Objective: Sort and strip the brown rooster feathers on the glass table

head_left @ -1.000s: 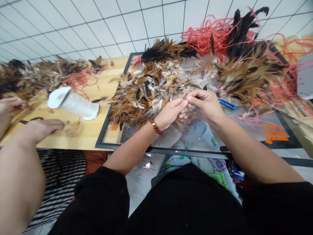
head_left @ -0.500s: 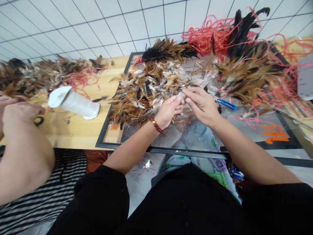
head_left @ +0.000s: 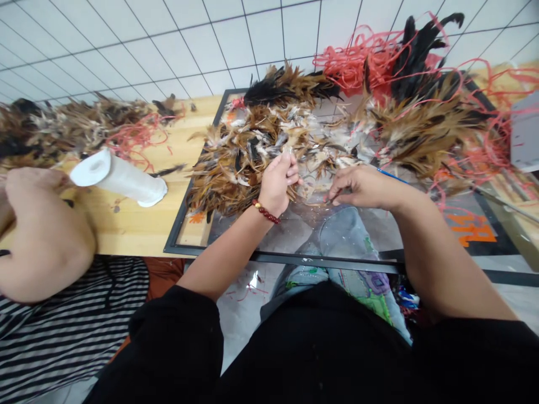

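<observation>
My left hand (head_left: 278,182), with a dark red bead bracelet (head_left: 266,212) at the wrist, is closed with the thumb on top. Pale feather ends (head_left: 288,150) show at its thumb tip, against the brown feather pile (head_left: 236,174). My right hand (head_left: 357,188) is lower and to the right, just over the glass panel (head_left: 290,238). Its thumb and fingertips come together near loose feather bits (head_left: 314,196); whatever they pinch is too small to make out. A blue-handled tool (head_left: 391,175) lies partly hidden behind this hand.
Pink ribbon (head_left: 357,59) lies tangled at the back, beside black feathers (head_left: 415,59) and a brown feather bunch (head_left: 433,132). To the left, a white roll (head_left: 126,178) rests on the wooden table (head_left: 126,235), near a co-worker's arm (head_left: 46,224). A dark frame (head_left: 303,259) edges the panel.
My hands have come apart. The left moved slightly left, while the right dropped down and rightward to the glass. The white roll shifted a little left, and the co-worker's arm moved.
</observation>
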Tool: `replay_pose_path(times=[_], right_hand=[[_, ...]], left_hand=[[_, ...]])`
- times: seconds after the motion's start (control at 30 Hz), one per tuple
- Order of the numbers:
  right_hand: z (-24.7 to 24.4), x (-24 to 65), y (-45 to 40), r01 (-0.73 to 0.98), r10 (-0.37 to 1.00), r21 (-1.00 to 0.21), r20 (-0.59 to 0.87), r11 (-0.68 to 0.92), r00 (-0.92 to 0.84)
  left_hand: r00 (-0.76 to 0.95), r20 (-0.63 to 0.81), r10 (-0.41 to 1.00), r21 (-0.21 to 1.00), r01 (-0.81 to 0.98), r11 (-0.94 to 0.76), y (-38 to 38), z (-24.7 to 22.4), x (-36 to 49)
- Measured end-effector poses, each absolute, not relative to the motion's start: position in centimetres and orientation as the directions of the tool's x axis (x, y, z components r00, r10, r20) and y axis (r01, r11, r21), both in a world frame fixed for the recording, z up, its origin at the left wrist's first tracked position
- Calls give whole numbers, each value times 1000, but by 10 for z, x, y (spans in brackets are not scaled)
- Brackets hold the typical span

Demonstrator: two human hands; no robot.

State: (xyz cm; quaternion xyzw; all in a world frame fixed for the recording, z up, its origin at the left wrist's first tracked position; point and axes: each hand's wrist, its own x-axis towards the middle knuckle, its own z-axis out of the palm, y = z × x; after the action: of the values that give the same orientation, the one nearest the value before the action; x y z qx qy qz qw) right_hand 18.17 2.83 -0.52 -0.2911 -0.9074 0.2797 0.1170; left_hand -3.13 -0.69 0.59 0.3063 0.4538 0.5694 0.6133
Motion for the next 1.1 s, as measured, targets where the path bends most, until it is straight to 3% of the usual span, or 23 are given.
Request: replay_pose_path(times=[0.2, 0.3, 0.4, 0.6, 0.7, 0.83, 0.97, 1.1], right_hand=[[5, 180, 22, 585, 703, -501, 69, 638, -707], [7, 178, 18, 596, 758, -532, 146, 602, -636], [6, 176, 17, 524, 762, -594, 261, 610, -592], [-5, 175, 24, 542, 861, -670, 429, 507, -275], [-12, 174, 30, 425, 911, -807, 341, 410, -231], [-17, 166, 30, 228, 943, -961, 80, 160, -323], [-19, 154, 24, 57, 942, -997, -66, -50, -328], [-18, 148, 22, -66, 945, -991, -89, -116, -314]], left_hand=[[90, -38, 995, 977, -205, 56, -10, -5, -30], [228, 48, 972, 999, -12, -46, -14, -12, -29], [298, 33, 954, 992, 104, -67, -16, -15, -28], [174, -64, 983, 992, -99, 82, -14, -8, -25], [123, -68, 990, 981, -170, 89, -13, -5, -26], [89, -36, 995, 975, -216, 55, -13, -4, -26], [94, -26, 995, 978, -203, 45, -14, -4, -25], [118, 1, 993, 981, -190, 22, -15, -3, -24]])
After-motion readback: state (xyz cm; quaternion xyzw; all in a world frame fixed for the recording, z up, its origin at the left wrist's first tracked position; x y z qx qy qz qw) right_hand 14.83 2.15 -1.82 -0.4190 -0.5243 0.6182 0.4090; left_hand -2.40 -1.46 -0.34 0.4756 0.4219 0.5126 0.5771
